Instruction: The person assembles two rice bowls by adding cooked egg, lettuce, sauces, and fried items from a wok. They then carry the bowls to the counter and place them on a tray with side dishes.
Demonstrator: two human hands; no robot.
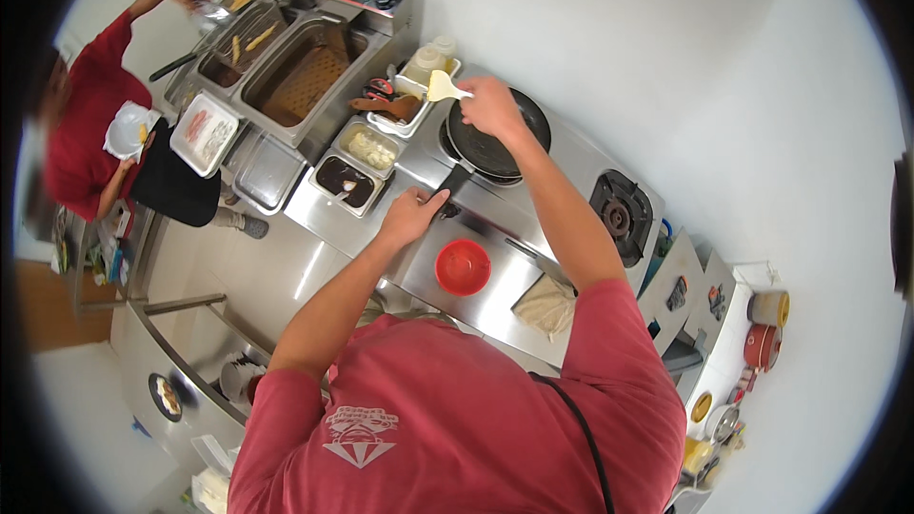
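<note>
While a co-worker in a red shirt (pixel 81 124) stands far off at my left by the steel deep fryer (pixel 286 67), holding a white plate (pixel 127 128) in one hand and reaching the other out over the fryer baskets, I work at the stove. My left hand (pixel 409 216) lies on the smooth steel counter (pixel 324 200), fingers curled loosely around the near end of the frying pan's black handle (pixel 453 181); the grip looks light rather than tight. Just right of it a small round red bowl (pixel 463 266) sits on the steel, and past that lies a crumpled beige cloth (pixel 545 305). The dark, round frying pan (pixel 495 138) rests on the left burner. My right hand (pixel 492 107) hovers over the pan's far rim, closed into a fist around the pale handle of a brush (pixel 441 87) whose flat cream bristles point left, toward a white tray of squeeze bottles (pixel 430 62). Rectangular steel tubs (pixel 357 164), one with pale filling and one with dark sauce, sit left of the pan. The right burner (pixel 617 214) stands bare, its black iron ring showing.
</note>
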